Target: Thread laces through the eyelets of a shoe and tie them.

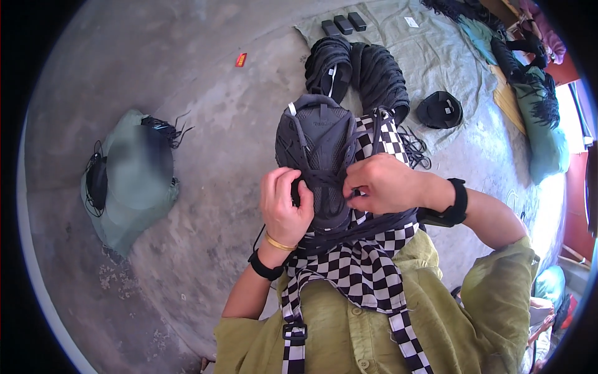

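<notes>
A dark grey lace-up shoe upper (319, 134) lies over my lap, on a black-and-white checkered apron (361, 265). Dark laces (324, 179) cross its front between my hands. At its left edge, my left hand (285, 202) is closed with thumb and forefinger bent around the side of the upper. On the opposite edge my right hand (383, 184) pinches a dark lace, whose end is mostly hidden by the fingers. More loose dark laces (367, 227) lie across the apron below the upper.
Ahead, two rows of nested dark shoe uppers (380, 75) rest on a grey cloth (430, 50), near a single dark piece (440, 110) and three black blocks (343, 25). A greenish sack (134, 181) with lace bundles is left; a red packet (241, 59) lies on concrete.
</notes>
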